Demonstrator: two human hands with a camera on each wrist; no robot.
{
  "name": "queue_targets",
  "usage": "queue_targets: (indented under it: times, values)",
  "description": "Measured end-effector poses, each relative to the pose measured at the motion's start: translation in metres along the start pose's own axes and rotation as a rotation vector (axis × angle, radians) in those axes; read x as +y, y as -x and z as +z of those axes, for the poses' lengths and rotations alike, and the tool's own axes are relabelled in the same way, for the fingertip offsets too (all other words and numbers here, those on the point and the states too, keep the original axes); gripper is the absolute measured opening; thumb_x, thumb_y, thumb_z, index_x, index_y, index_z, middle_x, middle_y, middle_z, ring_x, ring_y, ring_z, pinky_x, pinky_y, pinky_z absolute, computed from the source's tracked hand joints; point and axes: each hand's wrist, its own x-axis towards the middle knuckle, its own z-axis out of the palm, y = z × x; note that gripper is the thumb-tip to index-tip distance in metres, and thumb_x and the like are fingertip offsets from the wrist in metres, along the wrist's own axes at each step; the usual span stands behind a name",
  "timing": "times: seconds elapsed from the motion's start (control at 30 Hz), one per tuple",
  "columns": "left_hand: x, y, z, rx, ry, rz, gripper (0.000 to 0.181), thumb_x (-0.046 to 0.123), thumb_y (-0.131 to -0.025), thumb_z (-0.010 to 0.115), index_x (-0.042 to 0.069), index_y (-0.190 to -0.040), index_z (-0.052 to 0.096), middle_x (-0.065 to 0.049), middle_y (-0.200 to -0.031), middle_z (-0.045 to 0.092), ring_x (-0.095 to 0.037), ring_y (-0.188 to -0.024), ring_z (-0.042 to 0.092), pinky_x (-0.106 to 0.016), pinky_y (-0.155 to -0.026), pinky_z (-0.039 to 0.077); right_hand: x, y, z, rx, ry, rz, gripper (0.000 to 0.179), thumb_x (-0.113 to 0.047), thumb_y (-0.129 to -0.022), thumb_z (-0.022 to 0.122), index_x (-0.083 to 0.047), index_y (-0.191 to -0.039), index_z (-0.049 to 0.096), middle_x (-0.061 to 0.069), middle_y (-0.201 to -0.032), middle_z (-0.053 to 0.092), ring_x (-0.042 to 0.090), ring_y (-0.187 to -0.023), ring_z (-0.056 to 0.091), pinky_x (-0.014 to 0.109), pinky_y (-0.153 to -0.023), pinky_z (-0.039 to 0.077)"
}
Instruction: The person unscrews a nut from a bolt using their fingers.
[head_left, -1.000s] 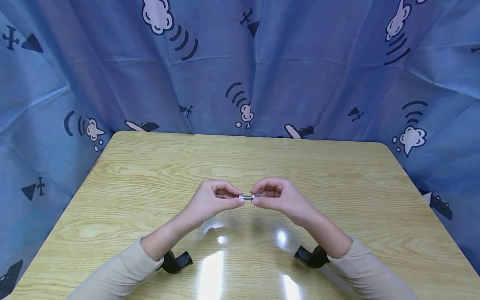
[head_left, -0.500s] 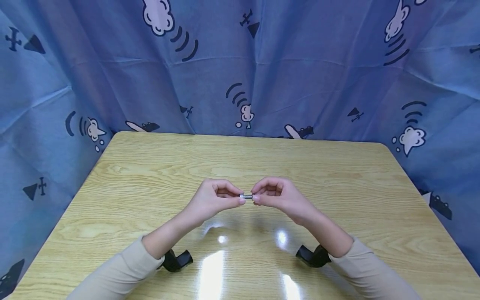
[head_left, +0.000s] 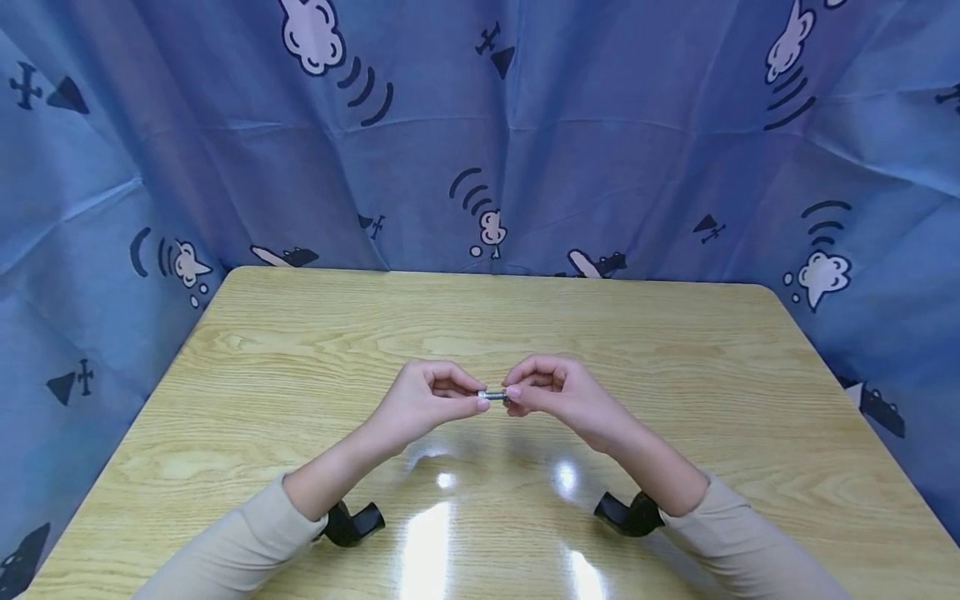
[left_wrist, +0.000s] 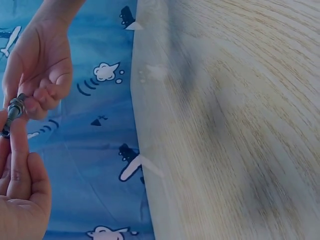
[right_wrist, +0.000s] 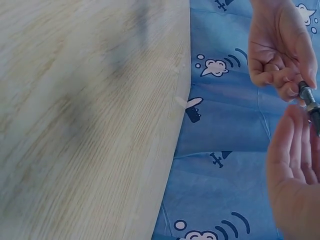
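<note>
A small silver bolt (head_left: 493,395) lies level between the two hands, held above the table. My left hand (head_left: 420,404) pinches its head end between thumb and fingertips. On the other end, my right hand (head_left: 562,400) has thumb and fingers around a nut, the thumb lying across it. The left wrist view shows the nut (left_wrist: 16,106) sitting around the threaded shank. In the right wrist view the bolt's shank (right_wrist: 306,94) runs from the left fingertips to the nut, and its threaded end pokes out beyond. The bolt head is mostly covered by fingers.
Beneath the hands spreads a wood-grain table (head_left: 480,317) with bright light reflections near its front. A blue patterned curtain (head_left: 420,167) surrounds the back and sides. Black wrist mounts (head_left: 352,523) are strapped to both forearms.
My right thumb has shifted up across the nut, and the right fingertips now show below it. The left hand keeps its pinch on the bolt, almost still.
</note>
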Motion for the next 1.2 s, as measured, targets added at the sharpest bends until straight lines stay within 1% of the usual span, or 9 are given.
queue_targets:
  times: [0.17,0.27,0.43,0.6,0.7,0.83,0.97,1.07,1.2]
  values:
    - [-0.0017,0.0005,-0.0008,0.001,-0.007,-0.007,0.023,0.011,-0.079,0.074,-0.004,-0.097,0.068,-0.010,-0.087,0.069,-0.020,-0.079,0.067,-0.032,-0.073,0.055,0.0014,0.0009,0.0001,0.016,0.020,-0.026,0.029,-0.003,-0.082,0.067,0.012,-0.104,0.055,0.009,-0.092,0.061,0.016,-0.081,0.061,0.029,-0.075,0.053]
    - [-0.0026,0.0007,-0.0008,0.002,-0.009,-0.009,0.024,0.012,-0.080,0.074,-0.003,-0.097,0.068,-0.010,-0.087,0.069,-0.020,-0.080,0.067,-0.032,-0.074,0.055,0.0007,0.0001,0.0007,0.011,0.013,-0.016,0.028,-0.007,-0.086,0.065,0.011,-0.105,0.055,0.010,-0.092,0.062,0.017,-0.082,0.063,0.032,-0.077,0.053]
    - [-0.0019,0.0008,-0.0007,0.009,-0.007,-0.015,0.023,0.014,-0.079,0.074,-0.001,-0.096,0.069,-0.009,-0.087,0.069,-0.020,-0.080,0.067,-0.033,-0.074,0.055,-0.0015,-0.0013,0.0020,0.001,-0.006,0.017,0.026,-0.012,-0.091,0.059,0.011,-0.103,0.057,0.009,-0.086,0.066,0.017,-0.078,0.065,0.036,-0.078,0.054]
    - [-0.0008,0.0012,-0.0012,0.009,-0.009,-0.017,0.022,0.013,-0.079,0.074,-0.001,-0.096,0.069,-0.009,-0.087,0.069,-0.020,-0.080,0.067,-0.032,-0.074,0.055,-0.0016,-0.0002,0.0020,0.015,0.008,-0.010,0.023,-0.004,-0.084,0.066,0.009,-0.101,0.059,0.007,-0.089,0.064,0.016,-0.080,0.063,0.030,-0.076,0.053]
    - [-0.0008,0.0015,-0.0014,0.007,-0.012,-0.013,0.022,0.012,-0.079,0.074,-0.001,-0.096,0.069,-0.009,-0.087,0.069,-0.020,-0.079,0.067,-0.032,-0.073,0.055,0.0002,0.0003,0.0019,0.016,0.004,-0.032,0.027,-0.002,-0.081,0.068,0.008,-0.103,0.058,0.008,-0.093,0.062,0.016,-0.081,0.062,0.029,-0.075,0.053]
    - [-0.0005,0.0016,-0.0013,0.006,-0.009,-0.013,0.022,0.012,-0.079,0.074,-0.002,-0.096,0.069,-0.010,-0.088,0.069,-0.021,-0.080,0.067,-0.032,-0.074,0.055,0.0000,-0.0013,0.0022,0.012,-0.009,-0.010,0.026,-0.010,-0.088,0.063,0.009,-0.105,0.056,0.007,-0.088,0.065,0.018,-0.078,0.065,0.033,-0.076,0.054]
    - [-0.0006,0.0014,-0.0013,0.004,-0.009,-0.013,0.023,0.013,-0.079,0.074,-0.001,-0.096,0.069,-0.009,-0.088,0.069,-0.021,-0.081,0.068,-0.033,-0.074,0.055,-0.0007,-0.0022,0.0024,0.004,-0.022,0.033,0.025,-0.015,-0.092,0.059,0.008,-0.101,0.058,0.006,-0.079,0.068,0.018,-0.071,0.066,0.039,-0.074,0.055]
    - [-0.0004,0.0015,-0.0015,0.003,-0.005,-0.012,0.023,0.013,-0.079,0.074,-0.001,-0.096,0.069,-0.009,-0.088,0.069,-0.021,-0.081,0.067,-0.033,-0.075,0.055,-0.0001,-0.0015,0.0024,0.002,-0.023,0.023,0.023,-0.012,-0.089,0.062,0.008,-0.100,0.058,0.006,-0.080,0.068,0.017,-0.073,0.066,0.038,-0.075,0.055]
    - [-0.0006,0.0018,-0.0018,0.003,-0.009,-0.011,0.022,0.013,-0.080,0.074,-0.001,-0.096,0.069,-0.009,-0.088,0.069,-0.021,-0.081,0.067,-0.033,-0.074,0.055,0.0009,-0.0002,0.0020,0.021,0.006,-0.022,0.022,-0.005,-0.083,0.068,0.008,-0.099,0.061,0.006,-0.087,0.065,0.016,-0.078,0.064,0.031,-0.075,0.054]
